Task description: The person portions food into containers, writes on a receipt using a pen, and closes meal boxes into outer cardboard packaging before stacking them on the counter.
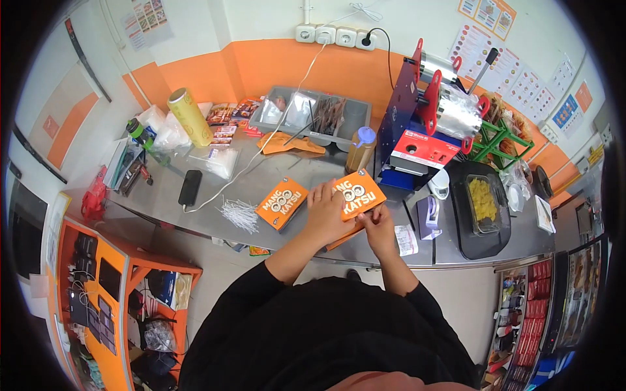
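Observation:
An orange food box printed "Mang Katsu" is between my two hands at the front of the steel table. My left hand grips its left side, the fingers lying over the top. At the lower front edge, my right hand pinches the box with thumb and fingers. Below it, between my wrists, an orange flap or edge shows partly, and I cannot tell what it belongs to. A second orange box with the same print sits on the table just left of my left hand.
White sticks and a black power bank lie left. Behind stand a sauce bottle, a grey compartment tray and a blue-red cup sealer. Right are a tape dispenser and a yellow-filled container.

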`<action>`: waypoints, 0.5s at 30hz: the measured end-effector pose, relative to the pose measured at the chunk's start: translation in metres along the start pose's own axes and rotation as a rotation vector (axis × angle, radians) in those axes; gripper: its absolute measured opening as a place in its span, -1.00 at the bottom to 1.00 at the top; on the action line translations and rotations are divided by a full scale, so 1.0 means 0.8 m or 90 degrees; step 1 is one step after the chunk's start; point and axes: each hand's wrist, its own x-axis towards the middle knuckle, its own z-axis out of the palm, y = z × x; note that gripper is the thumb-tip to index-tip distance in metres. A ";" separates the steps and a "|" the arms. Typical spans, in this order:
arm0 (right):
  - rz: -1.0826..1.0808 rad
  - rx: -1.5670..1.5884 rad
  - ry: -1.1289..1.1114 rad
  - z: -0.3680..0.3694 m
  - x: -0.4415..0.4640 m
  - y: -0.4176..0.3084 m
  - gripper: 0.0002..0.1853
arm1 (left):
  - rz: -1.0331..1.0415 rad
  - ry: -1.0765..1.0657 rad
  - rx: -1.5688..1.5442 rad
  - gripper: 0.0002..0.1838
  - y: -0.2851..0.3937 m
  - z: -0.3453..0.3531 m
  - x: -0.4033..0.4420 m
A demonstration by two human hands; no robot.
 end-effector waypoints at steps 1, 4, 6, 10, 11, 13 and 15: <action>0.000 0.001 0.002 -0.002 -0.002 0.001 -0.61 | 0.002 -0.002 0.000 -0.52 0.000 -0.002 0.001; -0.012 -0.299 0.041 -0.004 -0.008 0.004 -0.54 | -0.011 -0.035 0.007 -0.46 0.000 -0.010 0.007; -0.063 -0.328 0.069 -0.003 -0.008 0.009 -0.51 | -0.018 -0.054 0.018 -0.38 0.001 -0.014 0.009; -0.139 -0.437 0.012 -0.014 -0.012 -0.006 -0.55 | -0.052 -0.032 0.094 -0.27 0.009 -0.028 0.014; -0.138 -0.443 0.032 -0.021 -0.014 -0.005 -0.57 | -0.087 -0.073 0.071 -0.23 0.009 -0.038 0.020; -0.121 -0.430 0.069 -0.041 -0.019 -0.005 -0.62 | -0.131 -0.110 0.051 -0.19 -0.001 -0.053 0.027; -0.098 -0.382 0.106 -0.071 -0.029 0.000 -0.69 | -0.147 0.002 -0.017 -0.19 -0.024 -0.077 0.025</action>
